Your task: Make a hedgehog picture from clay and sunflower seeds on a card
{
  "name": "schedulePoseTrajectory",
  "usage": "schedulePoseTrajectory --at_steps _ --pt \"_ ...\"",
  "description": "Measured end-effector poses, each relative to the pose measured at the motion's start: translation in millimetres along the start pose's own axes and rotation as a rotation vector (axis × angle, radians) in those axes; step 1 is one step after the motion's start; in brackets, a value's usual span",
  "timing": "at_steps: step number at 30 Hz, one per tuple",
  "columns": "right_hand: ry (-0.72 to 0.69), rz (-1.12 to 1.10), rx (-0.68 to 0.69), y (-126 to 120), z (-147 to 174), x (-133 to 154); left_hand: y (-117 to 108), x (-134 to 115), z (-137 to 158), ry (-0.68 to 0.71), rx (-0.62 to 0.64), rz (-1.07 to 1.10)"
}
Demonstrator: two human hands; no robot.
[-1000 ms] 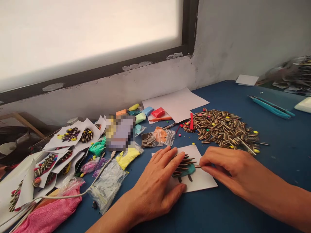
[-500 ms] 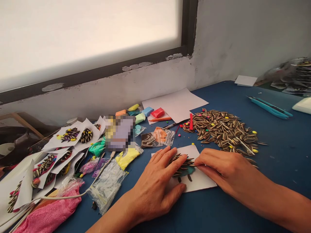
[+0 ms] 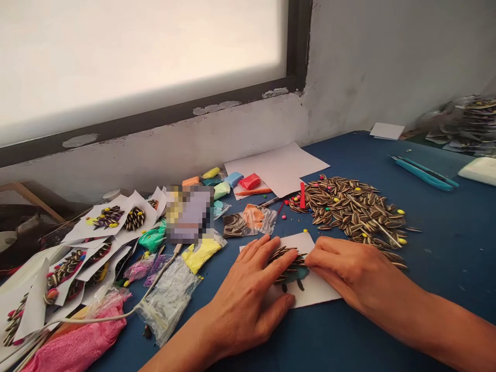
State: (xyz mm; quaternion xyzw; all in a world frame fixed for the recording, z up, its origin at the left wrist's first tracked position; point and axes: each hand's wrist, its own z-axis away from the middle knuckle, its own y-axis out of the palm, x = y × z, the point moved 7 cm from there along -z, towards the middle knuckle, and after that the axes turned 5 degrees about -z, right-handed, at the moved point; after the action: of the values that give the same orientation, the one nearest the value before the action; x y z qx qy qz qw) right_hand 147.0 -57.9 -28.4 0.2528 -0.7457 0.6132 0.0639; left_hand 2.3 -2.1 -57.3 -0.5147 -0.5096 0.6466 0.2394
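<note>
We're partway, by our read: seeds (image 3: pixel 279 257) are covering much of the teal clay (image 3: pixel 293 275) on the white card (image 3: pixel 318 295), which is lying on the worktop (image 3: pixel 337 341) under both hands. A lower strip is showing bare; small coloured balls, like those on the seed cards (image 3: pixel 83 232) at left, aren't showing here, but we're missing what's hidden. Left hand (image 3: pixel 248 289) is steadying the card, fingers slightly spread. Right hand (image 3: pixel 354 268) is pressing fingertips together at the clay's right edge; we can't tell if they're pinching a seed. Versus a second ago: right fingers are sitting closer in, the protruding seed isn't showing, left is holding put.
</note>
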Motion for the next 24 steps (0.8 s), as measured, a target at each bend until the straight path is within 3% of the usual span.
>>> schedulePoseTrajectory --at_steps 14,20,24 --pt "-0.002 0.110 -0.085 -8.0 -0.6 4.8 0.4 -0.8 0.1 0.006 0.000 0.001" --pt "0.129 0.234 -0.301 -47.5 5.3 -39.0 1.9 1.1 1.2 -0.010 0.019 0.007" --pt "0.255 0.267 -0.224 -52.0 7.7 -72.6 1.9 2.2 1.0 -0.015 0.022 0.009"
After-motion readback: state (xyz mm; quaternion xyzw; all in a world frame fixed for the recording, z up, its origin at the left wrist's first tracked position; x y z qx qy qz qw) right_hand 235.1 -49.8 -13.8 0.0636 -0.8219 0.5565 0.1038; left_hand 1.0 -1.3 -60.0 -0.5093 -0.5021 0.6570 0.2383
